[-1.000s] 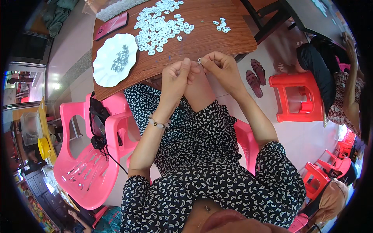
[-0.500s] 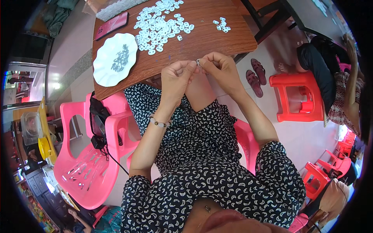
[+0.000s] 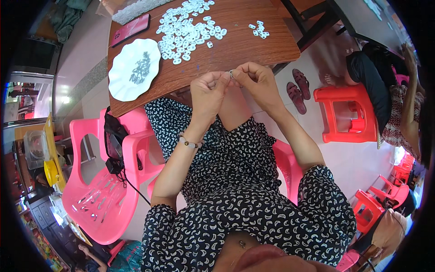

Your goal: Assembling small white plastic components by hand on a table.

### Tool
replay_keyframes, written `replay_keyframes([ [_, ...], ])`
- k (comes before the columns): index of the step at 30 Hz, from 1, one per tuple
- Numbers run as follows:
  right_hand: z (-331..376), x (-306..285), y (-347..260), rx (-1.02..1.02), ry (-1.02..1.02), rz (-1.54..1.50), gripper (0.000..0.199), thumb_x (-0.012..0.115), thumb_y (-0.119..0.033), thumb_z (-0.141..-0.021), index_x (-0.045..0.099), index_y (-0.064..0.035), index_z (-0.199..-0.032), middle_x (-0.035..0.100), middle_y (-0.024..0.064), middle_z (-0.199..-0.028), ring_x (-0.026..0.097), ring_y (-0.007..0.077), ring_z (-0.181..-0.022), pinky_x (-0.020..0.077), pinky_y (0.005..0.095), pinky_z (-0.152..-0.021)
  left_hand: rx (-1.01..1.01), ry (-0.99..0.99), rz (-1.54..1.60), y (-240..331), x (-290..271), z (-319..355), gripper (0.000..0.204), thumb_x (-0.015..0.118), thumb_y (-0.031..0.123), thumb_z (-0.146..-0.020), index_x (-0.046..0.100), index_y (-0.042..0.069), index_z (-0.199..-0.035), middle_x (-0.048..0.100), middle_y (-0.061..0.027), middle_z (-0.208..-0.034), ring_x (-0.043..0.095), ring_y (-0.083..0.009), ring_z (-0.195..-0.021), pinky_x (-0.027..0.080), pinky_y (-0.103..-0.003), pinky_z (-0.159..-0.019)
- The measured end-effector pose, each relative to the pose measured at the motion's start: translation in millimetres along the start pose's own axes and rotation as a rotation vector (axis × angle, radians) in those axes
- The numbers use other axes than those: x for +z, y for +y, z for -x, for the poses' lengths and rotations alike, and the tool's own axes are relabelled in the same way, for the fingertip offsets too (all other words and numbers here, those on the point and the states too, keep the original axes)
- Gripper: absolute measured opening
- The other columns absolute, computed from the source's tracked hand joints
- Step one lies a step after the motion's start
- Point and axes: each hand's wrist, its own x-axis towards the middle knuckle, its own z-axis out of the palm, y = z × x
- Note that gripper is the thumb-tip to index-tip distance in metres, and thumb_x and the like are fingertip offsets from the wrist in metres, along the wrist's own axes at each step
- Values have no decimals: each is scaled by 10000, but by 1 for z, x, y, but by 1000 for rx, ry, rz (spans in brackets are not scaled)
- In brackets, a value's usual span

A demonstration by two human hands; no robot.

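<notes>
Just over the table's near edge, my left hand (image 3: 208, 93) and my right hand (image 3: 257, 86) meet tip to tip, both pinched closed. A small white piece with a hole (image 3: 231, 73) shows at my right thumb and forefinger. Whatever my left thumb and forefinger pinch is hidden by the fingers. Ahead lies a pile of small white two-holed plastic pieces (image 3: 185, 38). On the left, a white scalloped plate (image 3: 118, 78) carries a heap of tiny grey metal-looking bits (image 3: 141, 68).
A few more white pieces (image 3: 259, 31) lie at the right of the brown wooden table (image 3: 240, 45). A pink-red phone-like case (image 3: 130, 31) rests at its far left. Pink chair (image 3: 97, 204) left; red stool (image 3: 346, 115) and sandals (image 3: 297, 97) right. Another person sits at far right.
My left hand and wrist have shifted slightly right and turned a little. The right hand stays almost in place, fingertips still together with the left.
</notes>
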Motion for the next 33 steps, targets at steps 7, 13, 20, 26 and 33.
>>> replay_keyframes([
  [7, -2, 1, 2, 39, 48, -40, 166, 603, -162, -912, 631, -2, -880, 604, -17, -735, 529, 31, -679, 421, 191, -629, -80, -13, 78, 0, -4, -3, 260, 591, 225, -942, 665, -25, -938, 674, -47, -775, 503, -36, -578, 396, -170, -530],
  [13, -4, 0, 3, 53, 80, -63, 166, 604, -167, -911, 627, -6, -873, 594, -17, -728, 523, 34, -667, 417, 195, -624, -138, -10, 118, 3, -8, -2, 273, 573, 243, -954, 660, -15, -970, 675, -50, -783, 516, -32, -611, 400, -170, -539],
  [20, -7, -7, 8, 69, 99, -115, 171, 607, -174, -905, 625, -8, -869, 600, -13, -730, 523, 37, -669, 409, 189, -631, 240, 97, -354, 5, -24, -21, 153, 575, 67, -892, 650, -30, -983, 680, -43, -821, 555, -55, -678, 449, -191, -630],
  [26, -8, -11, 7, 76, 121, -97, 178, 614, -195, -898, 629, -21, -864, 598, -14, -716, 515, 33, -662, 395, 183, -618, 436, 184, -858, 26, -24, -46, 177, 619, 82, -812, 667, 5, -964, 642, -80, -823, 567, -125, -659, 466, -269, -622],
  [33, -10, -12, 3, 98, 147, -181, 174, 613, -192, -898, 628, -23, -856, 594, -13, -717, 516, 42, -658, 405, 196, -618, 556, 182, -1094, 35, -40, -81, 189, 590, 97, -775, 662, 18, -931, 614, -182, -890, 606, -330, -817, 485, -409, -752],
])
